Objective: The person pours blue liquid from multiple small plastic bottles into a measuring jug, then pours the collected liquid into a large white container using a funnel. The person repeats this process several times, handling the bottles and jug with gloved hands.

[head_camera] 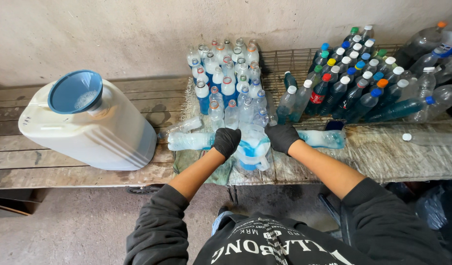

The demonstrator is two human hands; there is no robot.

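The person's left hand [227, 141] and right hand [282, 137], both in black gloves, close from either side on a large clear plastic bottle [252, 149] that stands at the near edge of the wooden counter [79, 167]; each grip is curled tight against the bottle's upper shoulder, the fingers wrapped round it; the bottle is wide and transparent, with blue liquid low inside and a pale, crinkled wall; it stands upright, its long axis vertical, its mouth pointing up between the two grips; whether it carries a cap cannot be told; just left of the left grip a clear bottle lying on its side [189, 141] rests along the counter; just right of the right grip another lying bottle [324, 139] with blue liquid stretches away from it; beyond both grips, toward the wall, stands a cluster of small bottles [226, 81]; well to the left of the grips sits a white jerrycan [96, 130] with a blue funnel [75, 91] in its mouth; far right beyond the grip, bottles with coloured caps [356, 73] lean on a wire rack [285, 61]
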